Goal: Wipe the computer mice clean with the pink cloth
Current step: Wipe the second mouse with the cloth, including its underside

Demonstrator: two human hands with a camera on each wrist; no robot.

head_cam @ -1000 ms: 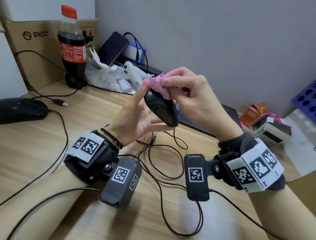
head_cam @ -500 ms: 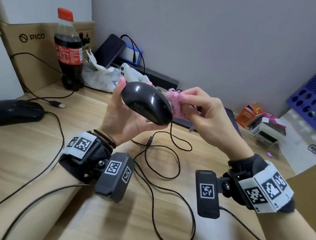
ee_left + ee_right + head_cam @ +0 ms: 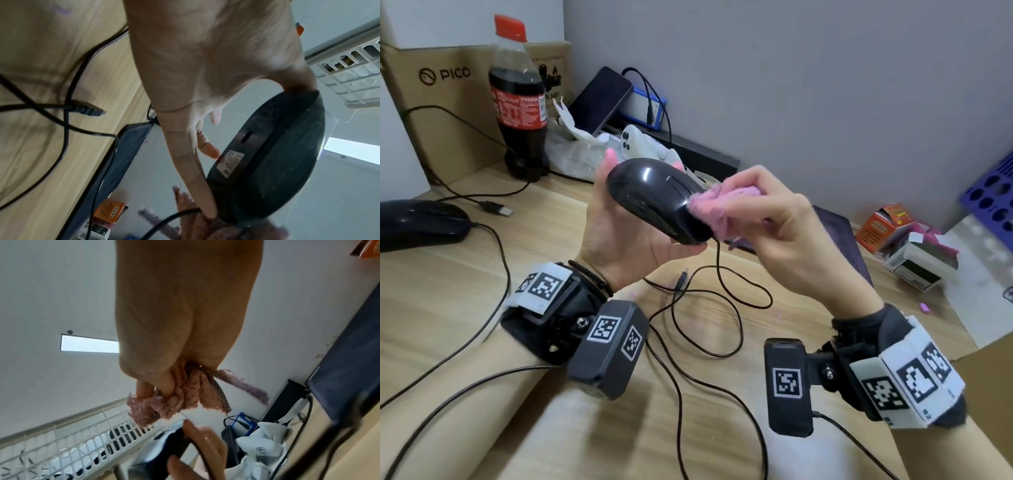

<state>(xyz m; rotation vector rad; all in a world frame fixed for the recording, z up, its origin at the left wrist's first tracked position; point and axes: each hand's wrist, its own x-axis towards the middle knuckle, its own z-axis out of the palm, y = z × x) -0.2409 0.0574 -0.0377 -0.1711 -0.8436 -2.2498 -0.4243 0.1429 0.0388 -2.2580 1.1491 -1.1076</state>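
Note:
My left hand grips a glossy black wired mouse above the desk, thumb under its front end and fingertips behind its far side. The left wrist view shows the mouse's underside with a label. My right hand pinches a bunched pink cloth and holds it against the mouse's front end. In the right wrist view the pink cloth hangs from my curled fingers above the mouse. A second black mouse lies on the desk at far left.
The mouse cable loops over the wooden desk below my hands. A cola bottle, cardboard box, white controller and phone stand behind. Small boxes and a purple rack sit right.
My left hand has turned the mouse from upright to lying sideways with its top towards me. The cloth has gone from the mouse's top to its front end.

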